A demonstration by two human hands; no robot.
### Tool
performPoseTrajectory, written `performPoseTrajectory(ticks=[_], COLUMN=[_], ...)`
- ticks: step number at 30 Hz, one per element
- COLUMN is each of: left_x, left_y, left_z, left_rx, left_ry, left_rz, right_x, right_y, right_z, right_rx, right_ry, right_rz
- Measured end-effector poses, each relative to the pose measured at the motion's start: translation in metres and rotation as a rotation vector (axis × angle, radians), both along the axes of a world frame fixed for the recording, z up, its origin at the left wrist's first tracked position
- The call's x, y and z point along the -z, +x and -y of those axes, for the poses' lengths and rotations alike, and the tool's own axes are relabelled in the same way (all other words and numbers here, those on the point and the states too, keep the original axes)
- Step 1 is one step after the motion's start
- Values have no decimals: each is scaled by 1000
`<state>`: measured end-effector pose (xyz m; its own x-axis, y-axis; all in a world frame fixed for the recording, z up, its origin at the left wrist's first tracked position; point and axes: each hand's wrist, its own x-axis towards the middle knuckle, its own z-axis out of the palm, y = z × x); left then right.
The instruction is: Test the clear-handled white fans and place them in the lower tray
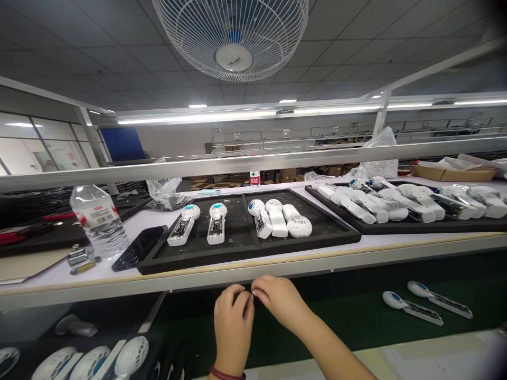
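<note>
My left hand (pixel 234 322) and my right hand (pixel 282 302) meet at the fingertips, over the dark green surface (pixel 340 316) and just below the shelf edge. Both are closed in a pinch. A tiny pale bit shows between the fingertips, too small to name. A dark red band circles my left wrist. On the shelf above, a black divided tray (pixel 233 254) holds several white round-headed handheld device parts (pixel 216 224), some with circuit boards exposed. To my right, two similar open white devices (pixel 414 308) lie on the green surface.
A second black tray (pixel 366 228) of white devices stands at right on the shelf. A water bottle (pixel 99 221), a phone (pixel 139 247) and a metal cylinder (pixel 78 256) are at left. More white devices (pixel 132 354) sit lower left. A fan (pixel 233 42) hangs overhead.
</note>
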<state>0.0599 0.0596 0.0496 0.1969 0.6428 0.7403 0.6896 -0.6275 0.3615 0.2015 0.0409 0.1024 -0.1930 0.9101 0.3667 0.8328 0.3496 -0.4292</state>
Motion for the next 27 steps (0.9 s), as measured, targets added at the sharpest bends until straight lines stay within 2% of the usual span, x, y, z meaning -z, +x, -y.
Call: performPoseTrajectory(ticks=[4,10,14,17,22,24,27], left_x=[3,4,3,2,2,2,4], left_y=[-3,-4,-6,-12,-23,-22,-14], left_z=[-1,-3,-2,-2,4,7,3], left_rx=[-28,-21,17,96,277,322,296], left_ry=[87,144,157,134,-59,-212,-491], left_rz=[-42,-68,-43,-4,188,325,645], right_x=[3,5,6,7,15,20,29], right_y=[1,5,3,-2,-6,-5,-1], right_z=[-3,-4,3,9,14,13,13], right_rx=[-32,-54,-50,-33,39,94,112], right_ry=[-7,-40,-56,-80,-115,-113,-155], right_rz=[23,-50,-130,-226,-443,-540,-679])
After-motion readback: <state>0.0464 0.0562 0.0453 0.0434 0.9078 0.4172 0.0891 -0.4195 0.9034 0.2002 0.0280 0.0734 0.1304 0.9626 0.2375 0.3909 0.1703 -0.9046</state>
